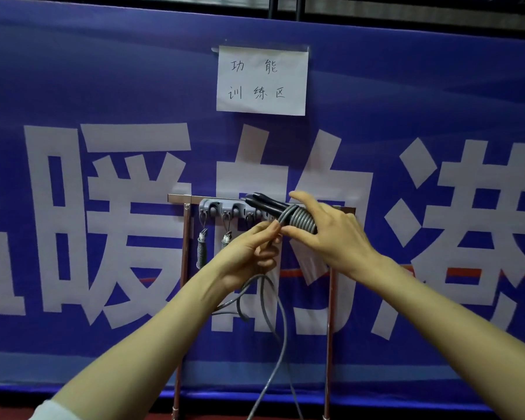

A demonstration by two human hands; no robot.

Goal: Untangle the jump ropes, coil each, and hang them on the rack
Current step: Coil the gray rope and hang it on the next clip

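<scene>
Just before rack (pixel 222 207): jump rope (pixel 297 220) in left hand (pixel 249 253), right hand (pixel 331 236)

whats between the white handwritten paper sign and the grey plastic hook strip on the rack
Only blue banner bearing a white printed character; head view shows it.

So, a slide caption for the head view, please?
Right hand holds grey rope coiled round black handles; left hand pinches its loose part, at the rack.

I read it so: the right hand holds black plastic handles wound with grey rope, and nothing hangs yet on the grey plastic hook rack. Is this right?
Not quite: in the head view two coiled grey rope bundles hang from the grey plastic hook rack. The rest is right.
</scene>
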